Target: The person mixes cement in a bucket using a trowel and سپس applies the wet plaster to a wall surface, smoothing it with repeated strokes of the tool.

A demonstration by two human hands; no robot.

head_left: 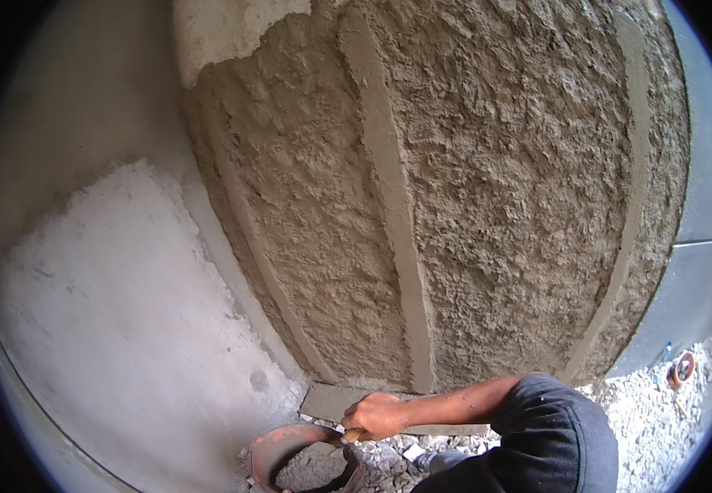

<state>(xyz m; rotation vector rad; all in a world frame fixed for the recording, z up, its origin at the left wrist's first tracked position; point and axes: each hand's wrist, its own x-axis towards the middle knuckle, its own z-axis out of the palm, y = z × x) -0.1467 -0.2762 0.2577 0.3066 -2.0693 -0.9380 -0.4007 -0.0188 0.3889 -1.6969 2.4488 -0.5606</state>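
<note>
My right hand (377,416) is closed around the wooden handle (354,435) of a trowel at the lower middle. It reaches down and left over the rim of a reddish bucket (262,462). Grey wet mortar (311,468) fills part of the bucket. The trowel's blade cannot be made out, as it merges with the mortar and rim. Ahead stands a wall covered in rough wet mortar (512,197), crossed by smoother upright strips (397,197). My left hand does not show.
A whitish side wall (118,304) rises at the left, near the bucket. Along the wall's foot lies a mortar-smeared board (323,402). Broken rubble (652,427) covers the ground, with a small round orange-rimmed object (682,369) at right. Smooth grey panels (693,287) border the rough wall.
</note>
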